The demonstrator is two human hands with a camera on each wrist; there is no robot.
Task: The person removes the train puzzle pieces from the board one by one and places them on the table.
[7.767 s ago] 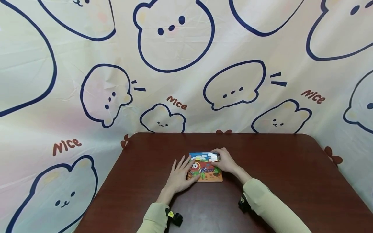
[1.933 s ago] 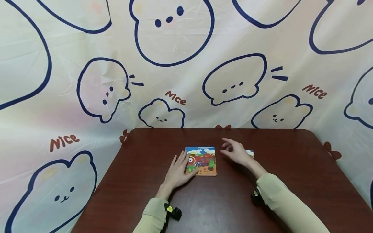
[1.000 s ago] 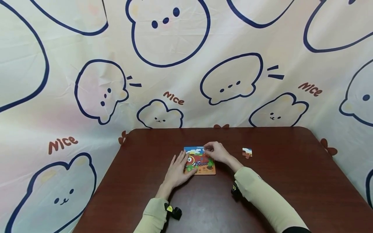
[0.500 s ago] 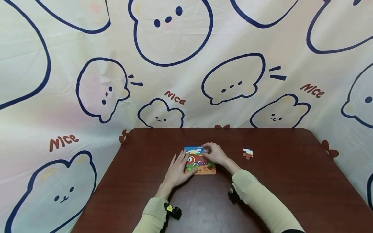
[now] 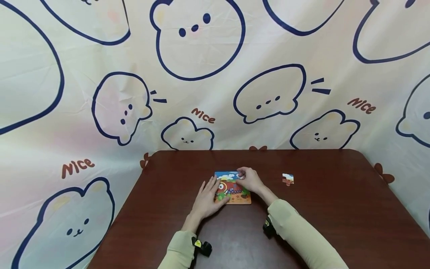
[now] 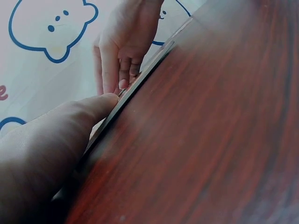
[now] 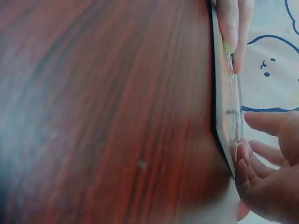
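The left hand (image 5: 206, 199) lies with straight, spread fingers on the left side of the puzzle (image 5: 232, 191), hiding part of its picture, and grips nothing. The puzzle lies flat on the table (image 5: 242, 235), its upper right corner covered by the bent fingers of the right hand (image 5: 252, 181); whether they pinch a piece there cannot be told. Farther right, a loose piece (image 5: 287, 178) lies well apart, its picture too small to read.

Left hand (image 5: 205, 200) lies outspread, right hand (image 5: 252, 182) partly curled.
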